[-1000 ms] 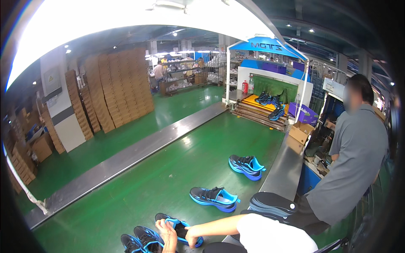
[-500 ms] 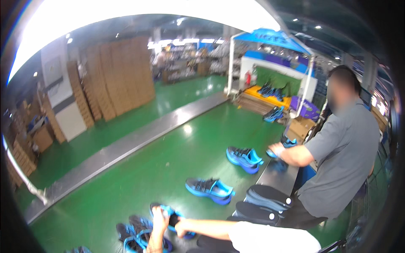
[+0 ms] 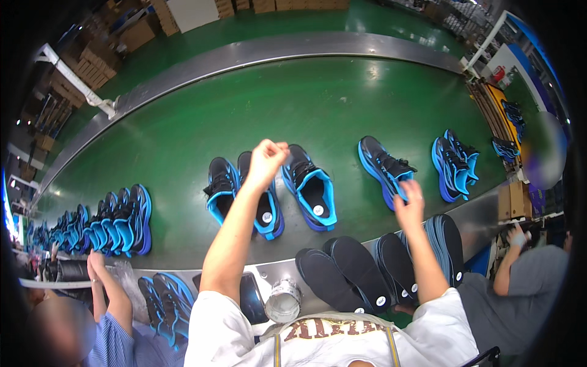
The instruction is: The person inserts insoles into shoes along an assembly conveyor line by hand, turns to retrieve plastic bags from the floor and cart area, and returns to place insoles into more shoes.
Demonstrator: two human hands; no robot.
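My left hand (image 3: 268,161), its fingers curled closed, hovers over the toes of a row of black-and-blue sports shoes. Whether anything is inside its fingers is hidden. Below it are a left shoe (image 3: 224,177), a middle shoe (image 3: 269,205) partly behind my forearm, and a right shoe (image 3: 301,174). White round stickers show inside the middle and right ones. My right hand (image 3: 411,205), fingers apart and slightly blurred, is at the heel of another sports shoe (image 3: 376,158); firm contact cannot be made out. Black insoles (image 3: 351,269) lie in stacks near my right forearm.
A glass jar (image 3: 284,301) and a dark phone-like slab (image 3: 252,296) rest on the metal ledge before me. More shoes stand on the green belt (image 3: 183,116) at far left and right (image 3: 451,165). Co-workers' hands (image 3: 96,263) (image 3: 517,236) are on both sides.
My view has swung left and down. Both hands were together at one shoe; now they are apart, the left over the shoe row and the right at a separate shoe.
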